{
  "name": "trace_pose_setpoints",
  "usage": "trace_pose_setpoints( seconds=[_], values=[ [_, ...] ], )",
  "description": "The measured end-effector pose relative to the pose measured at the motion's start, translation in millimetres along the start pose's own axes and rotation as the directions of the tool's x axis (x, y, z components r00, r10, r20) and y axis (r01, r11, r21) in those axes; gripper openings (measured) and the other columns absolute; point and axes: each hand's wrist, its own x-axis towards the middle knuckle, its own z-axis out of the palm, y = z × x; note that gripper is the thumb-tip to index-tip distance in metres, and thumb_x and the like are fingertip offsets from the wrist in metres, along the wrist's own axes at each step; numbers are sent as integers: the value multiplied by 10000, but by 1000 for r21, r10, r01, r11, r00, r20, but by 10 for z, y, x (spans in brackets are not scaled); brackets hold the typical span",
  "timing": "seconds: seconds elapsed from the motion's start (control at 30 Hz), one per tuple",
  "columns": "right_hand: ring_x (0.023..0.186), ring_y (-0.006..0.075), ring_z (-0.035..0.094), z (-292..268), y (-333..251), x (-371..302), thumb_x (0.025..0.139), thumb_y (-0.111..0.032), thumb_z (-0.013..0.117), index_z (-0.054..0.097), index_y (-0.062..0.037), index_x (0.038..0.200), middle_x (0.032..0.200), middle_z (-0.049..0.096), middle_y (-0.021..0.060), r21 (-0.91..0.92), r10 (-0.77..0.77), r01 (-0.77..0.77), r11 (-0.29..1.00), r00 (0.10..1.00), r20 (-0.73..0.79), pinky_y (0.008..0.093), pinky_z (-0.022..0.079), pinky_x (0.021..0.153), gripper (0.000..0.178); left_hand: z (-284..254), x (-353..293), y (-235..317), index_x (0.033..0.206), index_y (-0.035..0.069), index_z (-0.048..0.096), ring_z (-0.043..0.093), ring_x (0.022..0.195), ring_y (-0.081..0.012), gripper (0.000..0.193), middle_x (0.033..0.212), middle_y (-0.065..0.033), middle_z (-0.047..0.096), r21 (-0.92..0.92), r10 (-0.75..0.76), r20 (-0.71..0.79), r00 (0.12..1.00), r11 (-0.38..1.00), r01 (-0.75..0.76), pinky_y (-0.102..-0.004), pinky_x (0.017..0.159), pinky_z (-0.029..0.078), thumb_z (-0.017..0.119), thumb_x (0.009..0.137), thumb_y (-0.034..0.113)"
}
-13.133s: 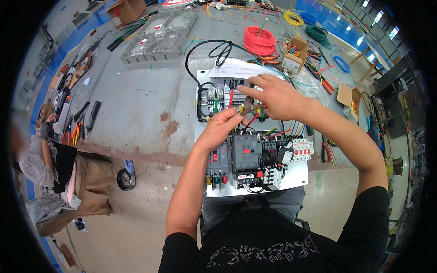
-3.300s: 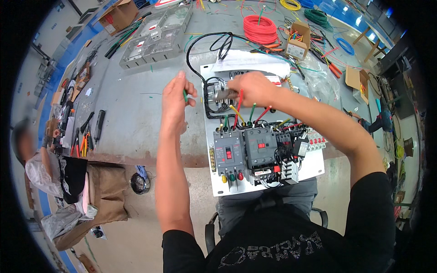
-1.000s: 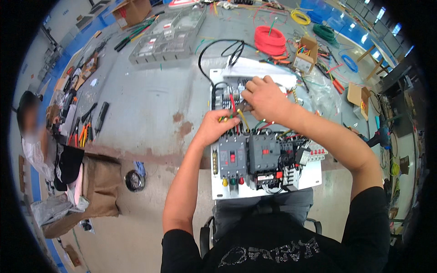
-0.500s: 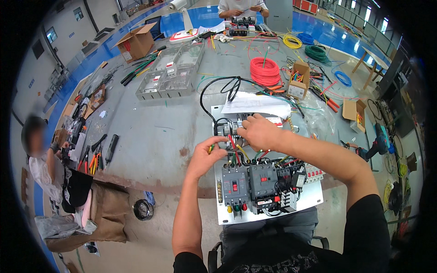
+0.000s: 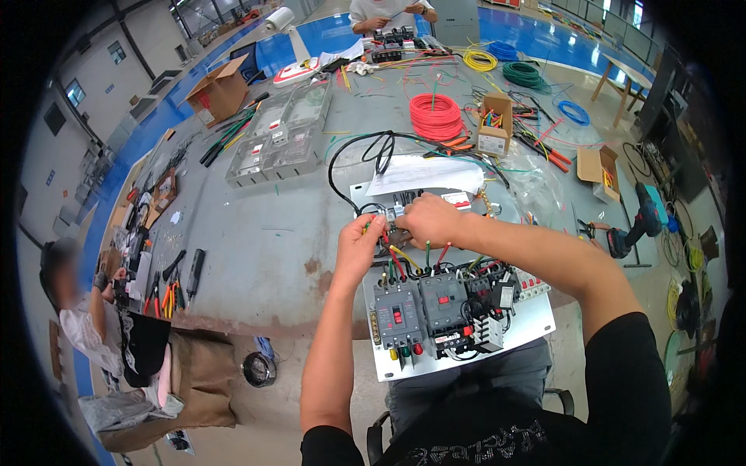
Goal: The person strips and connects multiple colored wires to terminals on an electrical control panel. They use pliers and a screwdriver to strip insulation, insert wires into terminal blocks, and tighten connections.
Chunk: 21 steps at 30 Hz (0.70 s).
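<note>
A white metal mounting plate (image 5: 513,342) with electrical parts sits across the table's front edge and my lap. My left hand (image 5: 358,250) is closed in a pinch at the plate's far left, with a small yellow-green wire end showing at its fingers. Right beside it, my right hand (image 5: 430,220) curls its fingers down over a small device with metal terminals (image 5: 392,213); what its fingertips grip is hidden. Nearer me stand a grey circuit breaker (image 5: 398,314) and a dark contactor-like block (image 5: 444,301). Loose red, yellow and green wires (image 5: 404,256) rise between these and my hands.
Papers (image 5: 423,175) and a black cable (image 5: 332,167) lie beyond the plate. Farther off are a red wire coil (image 5: 435,116), clear plastic bins (image 5: 289,159) and an open carton (image 5: 495,140). A cordless drill (image 5: 641,221) lies at right. Other people work at left and the far end.
My left hand has moved away from me, up to my right hand, and its fingers have closed together. My right hand has tilted lower over the device. The view has shifted slightly.
</note>
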Motion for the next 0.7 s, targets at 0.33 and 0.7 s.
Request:
trace_pose_setpoints(
  seconds=[0.33,0.7],
  values=[
    [777,389,694,-398,365,-567,822,-319,757,690,-71,828,732,676,157,266,308,-230,936,901,-305,514,531,683,257,-722,-210,-47,933,118,572,467,642,-118,239,827,-18,563,-775,-364,-21,931,595,215,-237,476,331,570,1064,318],
    [664,74,480,-332,204,-2972,892,-282,796,654,-18,837,702,574,-24,869,876,-406,283,478,-63,291,400,600,305,-396,-314,202,1358,53,527,505,694,-102,325,908,-39,588,-591,-398,189,898,684,428,-215,499,387,528,1043,134]
  ],
)
